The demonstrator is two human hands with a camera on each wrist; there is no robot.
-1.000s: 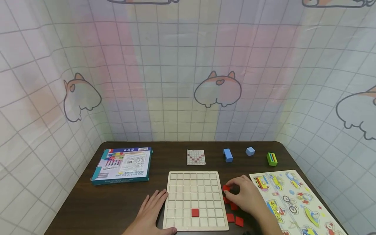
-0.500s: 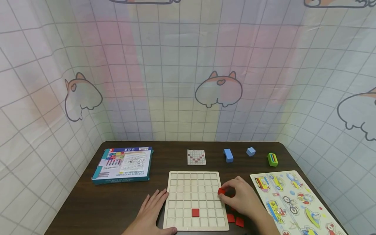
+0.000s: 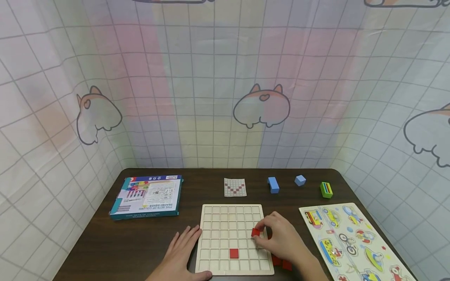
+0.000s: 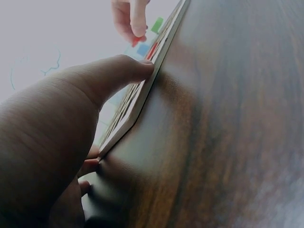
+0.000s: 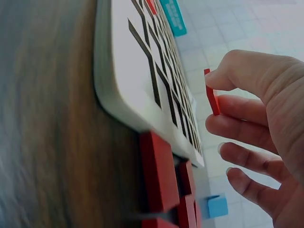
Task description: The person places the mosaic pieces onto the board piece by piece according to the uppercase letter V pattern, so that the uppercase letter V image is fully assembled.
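Observation:
A pale wooden grid board (image 3: 218,226) lies at the front middle of the dark table, with one red square tile (image 3: 233,253) in a cell of its lower part. My left hand (image 3: 179,253) rests against the board's left side, fingers spread; its thumb (image 4: 135,70) lies on the near edge. Over the right part of the board, my right hand (image 3: 279,236) pinches another red tile (image 5: 212,92) between thumb and fingers, held above the surface. Several loose red tiles (image 5: 159,171) lie along the board's right edge, partly hidden by the right hand in the head view.
Behind the board is a small pattern card (image 3: 235,187). A boxed toy set (image 3: 145,197) lies at back left. Blue blocks (image 3: 273,185) and a green striped block (image 3: 326,190) stand at back right. A vehicle picture board (image 3: 348,238) lies on the right.
My right hand has lifted a red tile from the loose ones and carried it left over the board. My left hand has stayed in place.

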